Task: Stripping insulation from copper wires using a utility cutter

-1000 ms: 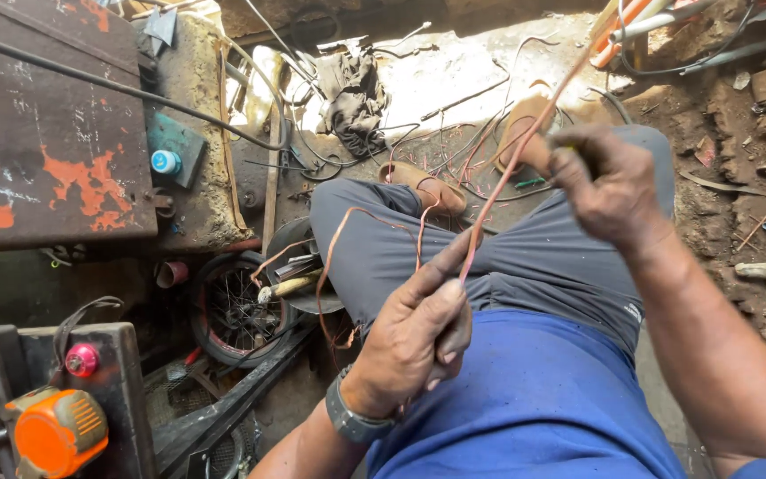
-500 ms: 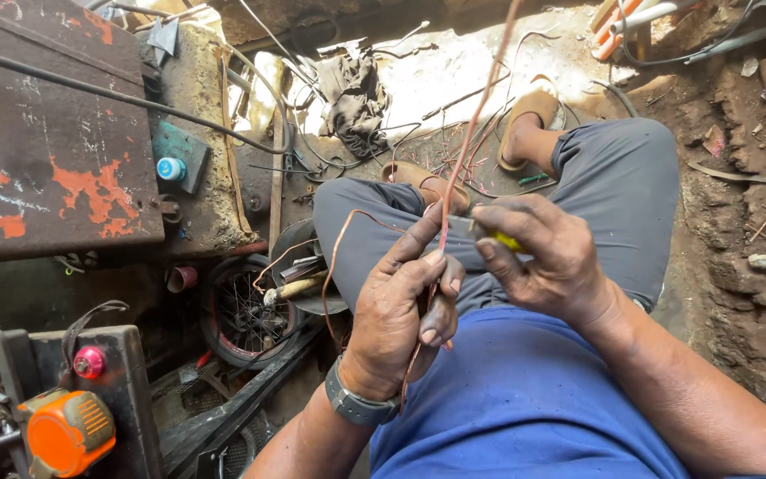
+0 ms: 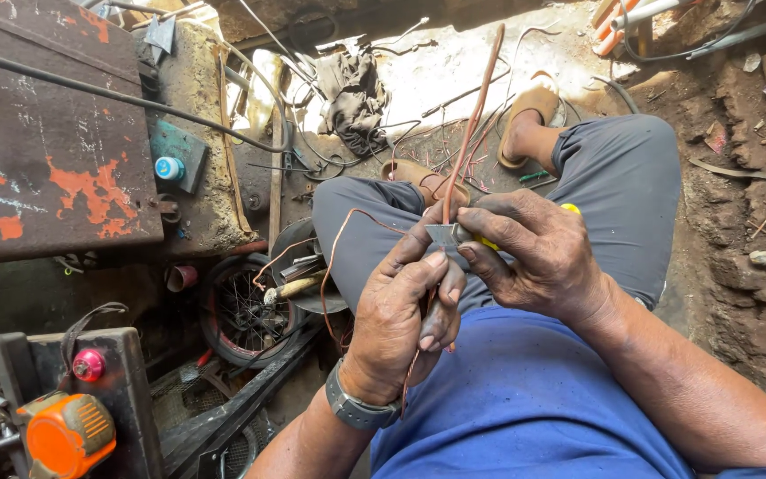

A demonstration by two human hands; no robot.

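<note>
Hands meet over the lap: left hand (image 3: 401, 324) grips copper wire (image 3: 470, 133); right hand (image 3: 538, 257) clamps, seemingly, a small blade (image 3: 442, 235).

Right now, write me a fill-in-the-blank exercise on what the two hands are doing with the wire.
1. The left hand grips a long wire the colour of ____.
2. The right hand presses a small grey ____ against the wire.
3. A watch sits on the ____ wrist.
4. The tool at the lower left corner has an ____ body.

Missing words: copper; blade; left; orange
</note>
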